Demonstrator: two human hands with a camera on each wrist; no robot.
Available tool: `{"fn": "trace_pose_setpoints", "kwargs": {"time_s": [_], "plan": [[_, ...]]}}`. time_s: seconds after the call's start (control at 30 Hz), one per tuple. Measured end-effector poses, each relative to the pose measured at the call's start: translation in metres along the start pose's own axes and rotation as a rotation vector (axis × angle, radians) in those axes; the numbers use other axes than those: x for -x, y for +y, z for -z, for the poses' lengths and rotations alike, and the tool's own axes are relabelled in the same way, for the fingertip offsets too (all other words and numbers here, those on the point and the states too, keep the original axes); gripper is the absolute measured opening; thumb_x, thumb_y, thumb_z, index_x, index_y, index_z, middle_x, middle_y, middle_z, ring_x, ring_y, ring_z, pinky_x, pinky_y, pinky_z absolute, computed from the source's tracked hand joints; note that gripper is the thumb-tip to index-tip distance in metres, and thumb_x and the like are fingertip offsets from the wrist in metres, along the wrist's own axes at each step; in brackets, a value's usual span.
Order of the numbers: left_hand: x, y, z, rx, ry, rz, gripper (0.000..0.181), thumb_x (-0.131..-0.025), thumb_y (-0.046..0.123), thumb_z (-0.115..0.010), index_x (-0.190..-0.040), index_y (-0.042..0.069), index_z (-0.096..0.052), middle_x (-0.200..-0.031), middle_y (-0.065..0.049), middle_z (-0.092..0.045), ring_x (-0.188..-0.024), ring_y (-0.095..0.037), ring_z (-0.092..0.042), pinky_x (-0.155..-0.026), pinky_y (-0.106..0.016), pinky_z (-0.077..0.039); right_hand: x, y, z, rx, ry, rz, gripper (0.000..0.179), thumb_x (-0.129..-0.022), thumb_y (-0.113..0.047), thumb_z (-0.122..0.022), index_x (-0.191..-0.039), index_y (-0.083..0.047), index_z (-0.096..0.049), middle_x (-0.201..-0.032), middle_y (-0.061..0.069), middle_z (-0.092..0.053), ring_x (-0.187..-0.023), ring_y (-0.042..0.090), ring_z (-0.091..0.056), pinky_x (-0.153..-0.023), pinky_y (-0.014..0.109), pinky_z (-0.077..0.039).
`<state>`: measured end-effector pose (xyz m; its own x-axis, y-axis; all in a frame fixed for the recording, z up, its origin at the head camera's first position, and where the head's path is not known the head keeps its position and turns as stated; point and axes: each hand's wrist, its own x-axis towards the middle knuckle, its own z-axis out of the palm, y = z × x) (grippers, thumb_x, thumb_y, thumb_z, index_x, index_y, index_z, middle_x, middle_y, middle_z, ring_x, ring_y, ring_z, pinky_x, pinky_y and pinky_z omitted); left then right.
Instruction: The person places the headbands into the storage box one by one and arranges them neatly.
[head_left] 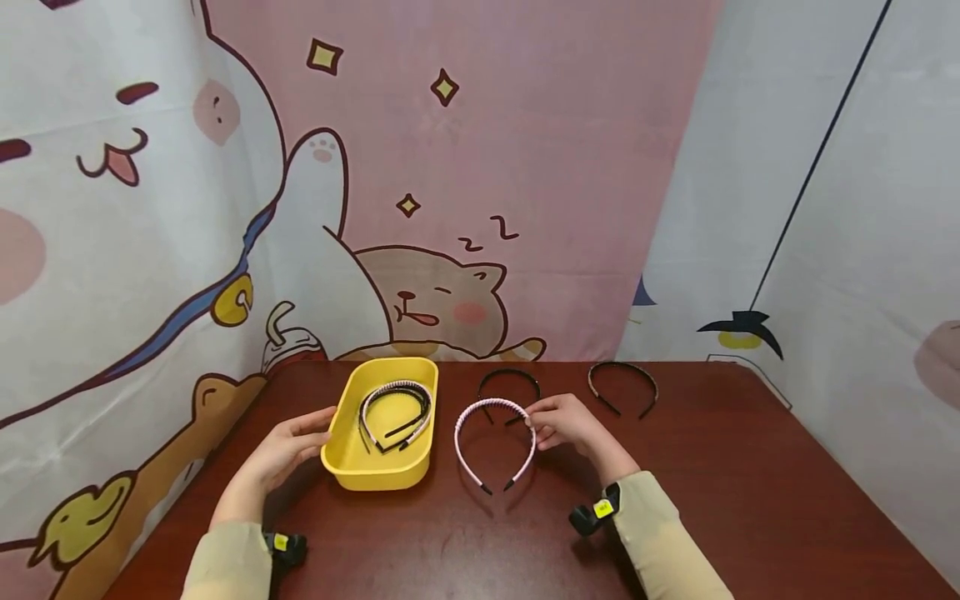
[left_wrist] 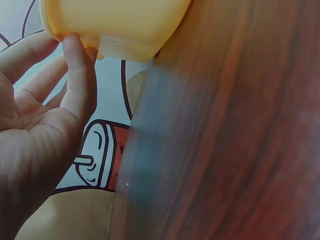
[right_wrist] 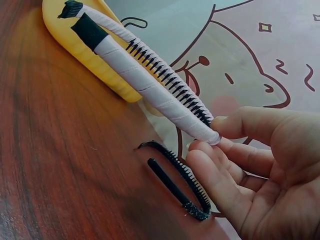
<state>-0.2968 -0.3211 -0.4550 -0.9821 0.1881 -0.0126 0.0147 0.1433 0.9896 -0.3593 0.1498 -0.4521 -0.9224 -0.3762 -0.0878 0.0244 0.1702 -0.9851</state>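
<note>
My right hand [head_left: 564, 423] pinches a pale pink ribbon-wrapped headband [head_left: 462, 423] by its right side, between thumb and fingertips. It is lifted off the table, and its black-tipped ends point down; in the right wrist view, the headband [right_wrist: 150, 92] shows black comb teeth along its inner side. My left hand [head_left: 288, 446] holds the left side of a yellow plastic basin [head_left: 375, 479], thumb and fingers at its rim. Inside the basin lie several headbands [head_left: 384, 390], pink and black. Behind the raised headband, a black toothed headband [head_left: 510, 371] lies on the table.
Another dark headband [head_left: 624, 365] lies at the back right of the brown wooden table [head_left: 750, 483]. A cartoon-printed cloth [head_left: 570, 167] hangs behind the table and along both sides. Each wrist wears a small black camera.
</note>
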Motion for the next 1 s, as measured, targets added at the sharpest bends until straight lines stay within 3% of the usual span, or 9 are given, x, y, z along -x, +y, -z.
{"fn": "trace_pose_setpoints", "kwargs": {"time_s": [0.43,0.8,1.0], "plan": [[0.0,0.005,-0.001,-0.005,-0.009,-0.02,0.057,-0.096,0.002,-0.055,-0.147,-0.006,-0.032,-0.148,-0.031,-0.033,-0.124,-0.033,-0.05,-0.097,-0.037,-0.047,0.002,-0.004,0.0,-0.013,0.041,0.006,0.035,-0.084,-0.002,-0.061,-0.113,0.016,-0.059,-0.069,0.007,-0.063,-0.053,0.013,-0.06,-0.053,0.029,-0.056],[0.003,0.004,0.004,0.007,0.016,0.002,0.059,-0.096,0.004,-0.057,-0.148,-0.006,-0.032,-0.149,-0.029,-0.032,-0.123,-0.027,-0.052,-0.09,-0.027,-0.05,-0.004,-0.009,-0.001,-0.025,0.017,0.001,0.038,-0.084,-0.002,-0.06,-0.115,0.018,-0.057,-0.072,0.009,-0.064,-0.054,0.013,-0.061,-0.054,0.03,-0.057],[0.002,0.001,0.001,0.017,0.0,0.001,0.058,-0.096,0.004,-0.056,-0.148,-0.005,-0.031,-0.149,-0.03,-0.031,-0.125,-0.031,-0.05,-0.094,-0.031,-0.048,-0.003,-0.005,0.0,-0.017,0.026,-0.005,0.037,-0.084,-0.002,-0.06,-0.115,0.018,-0.058,-0.069,0.007,-0.063,-0.053,0.012,-0.061,-0.054,0.03,-0.057]]}}
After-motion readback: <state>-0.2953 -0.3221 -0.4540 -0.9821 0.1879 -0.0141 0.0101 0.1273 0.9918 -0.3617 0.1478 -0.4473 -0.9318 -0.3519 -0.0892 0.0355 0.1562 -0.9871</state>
